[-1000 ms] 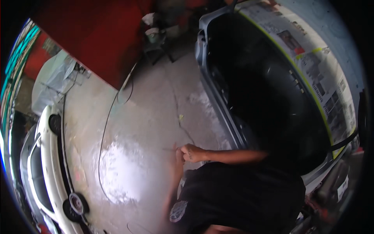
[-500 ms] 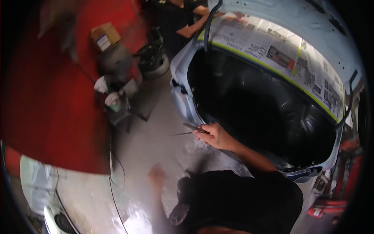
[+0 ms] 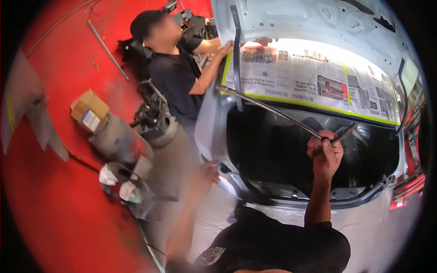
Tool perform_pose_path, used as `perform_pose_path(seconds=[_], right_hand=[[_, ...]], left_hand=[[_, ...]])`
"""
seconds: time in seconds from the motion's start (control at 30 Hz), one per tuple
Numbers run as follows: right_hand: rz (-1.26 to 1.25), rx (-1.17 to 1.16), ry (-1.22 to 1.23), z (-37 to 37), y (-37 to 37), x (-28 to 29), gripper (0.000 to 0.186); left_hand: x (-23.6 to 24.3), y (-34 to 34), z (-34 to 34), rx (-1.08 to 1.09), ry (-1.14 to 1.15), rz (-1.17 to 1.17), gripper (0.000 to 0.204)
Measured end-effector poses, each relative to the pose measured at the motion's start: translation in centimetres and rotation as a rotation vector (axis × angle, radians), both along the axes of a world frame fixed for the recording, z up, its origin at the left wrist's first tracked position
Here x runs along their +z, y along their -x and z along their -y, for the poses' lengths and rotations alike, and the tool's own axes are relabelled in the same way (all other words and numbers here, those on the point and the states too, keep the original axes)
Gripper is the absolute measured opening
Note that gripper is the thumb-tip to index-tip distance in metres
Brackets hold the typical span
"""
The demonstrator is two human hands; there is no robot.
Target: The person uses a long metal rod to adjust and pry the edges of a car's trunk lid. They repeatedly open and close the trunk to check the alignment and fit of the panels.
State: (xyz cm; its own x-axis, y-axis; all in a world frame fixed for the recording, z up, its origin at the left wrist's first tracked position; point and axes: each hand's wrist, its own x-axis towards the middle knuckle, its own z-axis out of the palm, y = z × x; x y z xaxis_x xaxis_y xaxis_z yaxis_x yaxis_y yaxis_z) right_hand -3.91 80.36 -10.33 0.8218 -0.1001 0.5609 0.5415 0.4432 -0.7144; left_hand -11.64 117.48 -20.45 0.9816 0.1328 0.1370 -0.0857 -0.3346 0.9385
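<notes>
Head view is showing a long, thin, grey metal rod (image 3: 273,110) slanting across the wide black trunk opening (image 3: 273,157) of a pale blue car (image 3: 208,123). The right hand (image 3: 325,149) is gripping it at the lower end, fingers curled snugly round, and a shorter dark bar (image 3: 347,131) is sticking out the other side; can't tell if the two are joined. The left hand (image 3: 208,173) is showing up by the trunk's near left corner, super blurry, so I can't tell how spread its fingers are or whether it's touching the bodywork. Beyond the trunk, printed newspaper sheets (image 3: 296,73) edged with bright yellow tape (image 3: 387,121) are lying under the raised pale blue lid (image 3: 291,20). A person in a black cap and T-shirt (image 3: 170,73) is reaching toward the sheets' left end. Farther left, a brown cardboard box (image 3: 93,107) is sitting on a grey drum (image 3: 118,139).
</notes>
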Motion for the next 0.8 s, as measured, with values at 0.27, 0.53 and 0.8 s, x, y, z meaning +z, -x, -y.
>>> perform_pose_path(seconds=[0.27,0.53,0.8], right_hand=[[0.081,-0.247,-0.124,-6.7,-8.2,2.7,0.028],[0.076,-0.600,0.074,-9.5,-8.5,3.7,0.025],[0.140,-0.876,0.127,-16.0,-6.1,5.1,0.028]], left_hand=[[5.7,-15.2,-8.6,-0.073,0.252,-0.027,0.029],[9.9,-30.9,-9.1,-0.188,0.020,0.292,0.027],[14.7,-48.9,-8.0,-0.123,0.039,0.599,0.034]])
